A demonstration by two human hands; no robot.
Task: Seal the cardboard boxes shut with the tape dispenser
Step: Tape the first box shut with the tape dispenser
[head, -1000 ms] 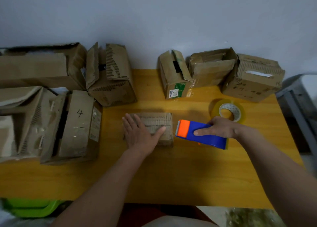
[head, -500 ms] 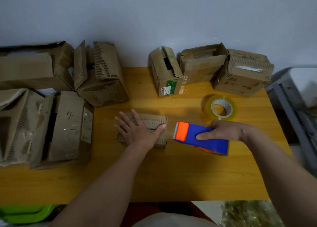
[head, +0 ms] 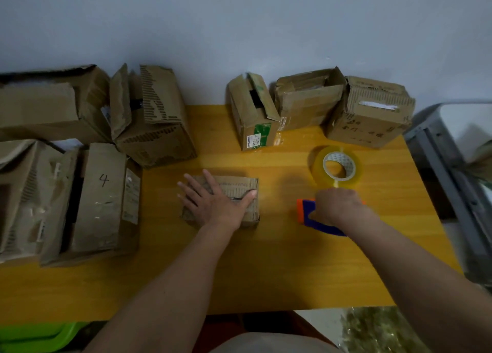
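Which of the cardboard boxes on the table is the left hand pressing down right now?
The small flat box at the table's middle, under the left hand. It lies alone, apart from the bigger boxes stacked left and along the wall.

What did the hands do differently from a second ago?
The right hand, gripping the blue and orange tape dispenser, drew it to the right, away from the small flat cardboard box, opening a gap of bare table. The left hand stayed pressed flat on that box. The clear tape roll stayed put.
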